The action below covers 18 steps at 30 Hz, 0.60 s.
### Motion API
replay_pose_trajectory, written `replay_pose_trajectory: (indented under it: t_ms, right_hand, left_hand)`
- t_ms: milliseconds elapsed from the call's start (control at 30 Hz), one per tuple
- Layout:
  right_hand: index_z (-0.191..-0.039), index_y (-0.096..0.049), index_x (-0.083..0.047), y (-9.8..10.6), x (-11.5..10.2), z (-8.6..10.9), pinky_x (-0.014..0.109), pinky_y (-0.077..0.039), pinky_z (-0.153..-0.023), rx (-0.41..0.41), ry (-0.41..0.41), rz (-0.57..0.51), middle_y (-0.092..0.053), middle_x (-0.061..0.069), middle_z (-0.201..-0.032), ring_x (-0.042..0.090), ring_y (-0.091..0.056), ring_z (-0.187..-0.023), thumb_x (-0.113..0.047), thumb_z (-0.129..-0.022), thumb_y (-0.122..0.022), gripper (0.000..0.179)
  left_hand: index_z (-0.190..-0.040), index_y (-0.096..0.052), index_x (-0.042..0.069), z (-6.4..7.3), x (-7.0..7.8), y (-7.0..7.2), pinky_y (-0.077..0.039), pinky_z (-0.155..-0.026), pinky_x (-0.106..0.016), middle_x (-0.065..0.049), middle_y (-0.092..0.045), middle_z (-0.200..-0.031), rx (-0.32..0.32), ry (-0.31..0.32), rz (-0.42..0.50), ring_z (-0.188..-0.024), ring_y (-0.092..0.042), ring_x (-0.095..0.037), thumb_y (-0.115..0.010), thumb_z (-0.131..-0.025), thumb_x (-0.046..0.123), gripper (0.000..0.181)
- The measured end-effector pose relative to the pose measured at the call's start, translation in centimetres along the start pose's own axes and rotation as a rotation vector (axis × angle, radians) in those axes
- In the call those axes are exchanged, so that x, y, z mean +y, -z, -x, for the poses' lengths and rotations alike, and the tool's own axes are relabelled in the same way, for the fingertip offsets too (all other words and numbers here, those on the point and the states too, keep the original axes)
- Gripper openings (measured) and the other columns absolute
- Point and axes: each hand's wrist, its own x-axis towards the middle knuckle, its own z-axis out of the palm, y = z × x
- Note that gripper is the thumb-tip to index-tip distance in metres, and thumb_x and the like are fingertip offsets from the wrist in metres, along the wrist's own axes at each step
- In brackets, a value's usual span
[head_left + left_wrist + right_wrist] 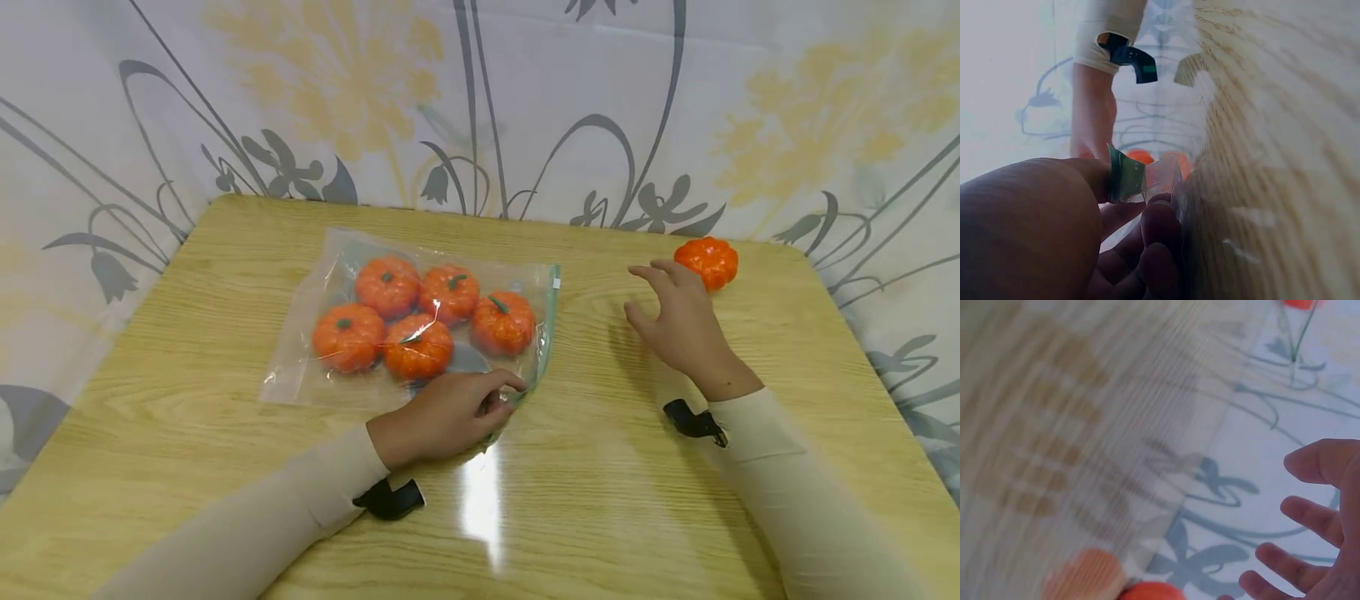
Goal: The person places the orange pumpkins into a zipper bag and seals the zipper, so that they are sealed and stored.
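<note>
A clear zip bag (300, 367) with a green zip edge lies flat on the table, and several small orange pumpkins (350, 337) with green stems are inside it. My left hand (453, 412) is at the bag's near right corner, pinching the green zip strip (1124, 178) between thumb and fingers. Over at the right, my right hand (682, 321) hovers with fingers spread and nothing in them. Just beyond its knuckles sits a single loose pumpkin (707, 263), partly hidden by the hand; its top shows at the bottom of the right wrist view as an orange curve (1150, 591).
The glossy wood-grain table (592, 500) reflects light near its front. A white curtain (525, 100) with grey and yellow flowers hangs along the back and both sides. Dark wrist cameras (390, 500) are strapped under both sleeves.
</note>
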Motion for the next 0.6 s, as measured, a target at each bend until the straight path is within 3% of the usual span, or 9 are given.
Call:
replay_pose_trajectory:
  t_ms: [200,400,600]
  right_hand:
    - [-0.145,-0.045,-0.001,1.1,1.8,-0.5,0.08,-0.03,-0.096,-0.08,-0.034,0.14,-0.034,0.036,-0.149,0.06,-0.031,-0.134,-0.019,-0.096,-0.059,0.054]
    - [-0.149,-0.04,-0.003,2.0,3.3,-1.1,0.077,-0.027,-0.099,-0.114,-0.05,0.272,-0.029,0.033,-0.152,0.057,-0.026,-0.136,-0.021,-0.096,-0.058,0.059]
    - [-0.15,-0.037,-0.003,2.4,4.7,-1.8,0.077,-0.022,-0.102,-0.125,-0.075,0.304,-0.02,0.033,-0.156,0.057,-0.018,-0.14,-0.021,-0.095,-0.055,0.061]
  left_hand:
    - [-0.133,-0.061,0.021,0.0,0.0,0.1,-0.045,-0.064,-0.022,0.013,-0.058,-0.077,-0.003,-0.005,-0.003,-0.066,-0.05,-0.003,-0.055,-0.102,0.028,0.032]
    - [-0.133,-0.061,0.022,-0.1,-0.1,-0.1,-0.046,-0.065,-0.022,0.014,-0.059,-0.079,0.003,0.005,-0.006,-0.067,-0.052,-0.002,-0.055,-0.102,0.029,0.032]
    - [-0.132,-0.061,0.022,-0.1,-0.1,-0.2,-0.046,-0.065,-0.022,0.014,-0.06,-0.08,0.006,0.01,-0.002,-0.067,-0.052,-0.001,-0.055,-0.102,0.028,0.031]
